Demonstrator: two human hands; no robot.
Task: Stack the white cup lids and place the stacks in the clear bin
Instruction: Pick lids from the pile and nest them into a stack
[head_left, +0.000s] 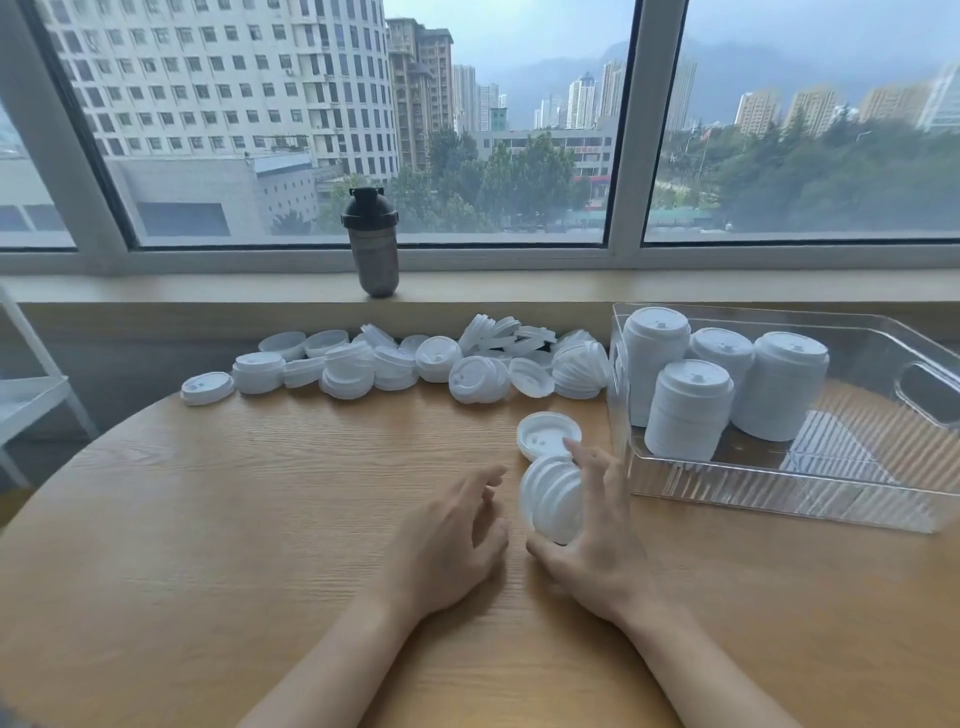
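The right hand (597, 540) has its grip curled around a short tilted stack of white plastic cup lids (551, 498) on the round wooden surface (208, 519) beside the clear plastic bin (779, 493), the left hand (447, 540) is relaxed and holds nothing, and the uneven stack may fan out and spill if lifted one-handed.

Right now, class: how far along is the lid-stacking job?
Done: four tall stacks stand in the clear bin. In hand: the right hand grips a short tilted stack; the left hand holds nothing. Left: one upturned lid and the loose pile along the table's far edge.
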